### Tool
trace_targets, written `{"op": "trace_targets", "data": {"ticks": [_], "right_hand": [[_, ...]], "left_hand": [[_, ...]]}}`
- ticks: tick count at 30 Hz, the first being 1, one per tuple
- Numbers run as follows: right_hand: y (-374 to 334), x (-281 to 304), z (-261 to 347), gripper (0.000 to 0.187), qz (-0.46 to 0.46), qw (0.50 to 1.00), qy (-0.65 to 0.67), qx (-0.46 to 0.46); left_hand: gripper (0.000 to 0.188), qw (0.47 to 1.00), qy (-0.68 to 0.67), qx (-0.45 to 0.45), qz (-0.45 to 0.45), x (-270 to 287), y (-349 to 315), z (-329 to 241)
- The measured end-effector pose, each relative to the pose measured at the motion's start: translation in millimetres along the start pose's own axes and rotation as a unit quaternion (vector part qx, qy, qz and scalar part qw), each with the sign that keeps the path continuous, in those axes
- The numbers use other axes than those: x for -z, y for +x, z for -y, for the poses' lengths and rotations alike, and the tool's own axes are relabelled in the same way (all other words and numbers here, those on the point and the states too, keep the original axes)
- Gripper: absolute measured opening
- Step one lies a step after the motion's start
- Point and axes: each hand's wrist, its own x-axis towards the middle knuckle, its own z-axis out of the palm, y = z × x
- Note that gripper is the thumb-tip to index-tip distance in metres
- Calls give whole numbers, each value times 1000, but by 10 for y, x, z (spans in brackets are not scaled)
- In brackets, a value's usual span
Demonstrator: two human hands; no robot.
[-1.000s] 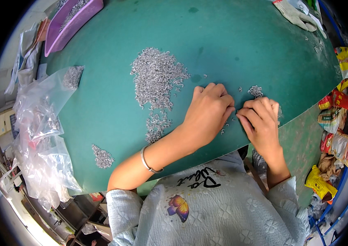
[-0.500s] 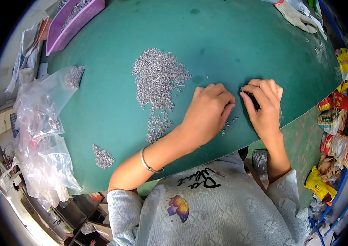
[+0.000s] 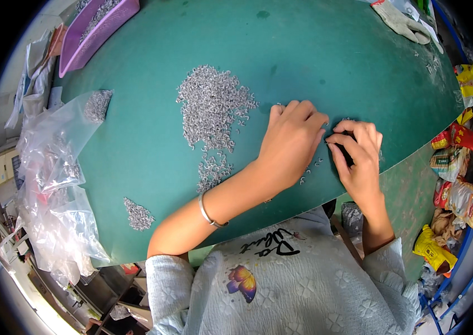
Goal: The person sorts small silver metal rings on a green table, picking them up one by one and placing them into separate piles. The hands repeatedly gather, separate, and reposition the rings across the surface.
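Note:
On the green tabletop (image 3: 153, 134) lies a large heap of small curved silver metal pieces (image 3: 214, 106), with a looser trail of pieces (image 3: 214, 170) below it. My left hand (image 3: 295, 137), right of the heap, is closed with its fingers bunched and pointing down; what is under the fingertips is hidden. Close beside it on the right, my right hand (image 3: 359, 156) holds thumb and forefinger in a pinch, and anything between them is too small to name. A few loose pieces (image 3: 305, 176) lie between my wrists. More dark bits (image 3: 347, 119) show just beyond my right fingers.
A smaller pile of metal pieces (image 3: 138, 214) lies at the near left. Clear plastic bags (image 3: 58, 190) cover the left edge, one with pieces inside. A purple basket (image 3: 94, 47) stands far left, a work glove (image 3: 401, 22) far right. Bright packages (image 3: 434, 251) sit beyond the right edge.
My left hand has shifted slightly up and right, nearer my right hand. The right fingertips have dropped a little toward me, still pinched.

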Motion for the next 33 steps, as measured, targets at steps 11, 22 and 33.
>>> {"op": "trace_targets", "data": {"ticks": [11, 22, 33], "right_hand": [[-18, 84, 19, 19, -39, 996, -26, -70], [29, -43, -137, 14, -49, 998, 31, -38], [-64, 209, -128, 18, -66, 995, -3, -76]], "left_hand": [[6, 997, 8, 6, 83, 137, -105, -28], [17, 995, -9, -11, 95, 157, -108, -78], [19, 996, 4, -44, 77, 160, -232, -117]]}}
